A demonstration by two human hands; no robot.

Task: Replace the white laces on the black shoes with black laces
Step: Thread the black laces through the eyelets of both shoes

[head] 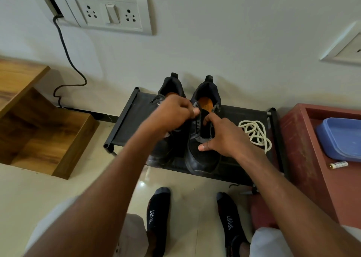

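On both socks (156, 217), "SPORT", white print

A white wall switch plate with two sockets (111, 14) hangs above a dark cable (66, 55) trailing down to the floor. To the left stands a brown wooden stepped shelf (39, 123). On the right, a reddish-brown wooden tray table (297, 139) holds a blue plastic container (341, 139) and, near it, a small white battery (338, 164).

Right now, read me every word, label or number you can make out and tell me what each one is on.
"SPORT" on the left sock.
"SPORT" on the right sock.
Print on the small battery on the red cabinet: too small to read.
Nothing else readable.
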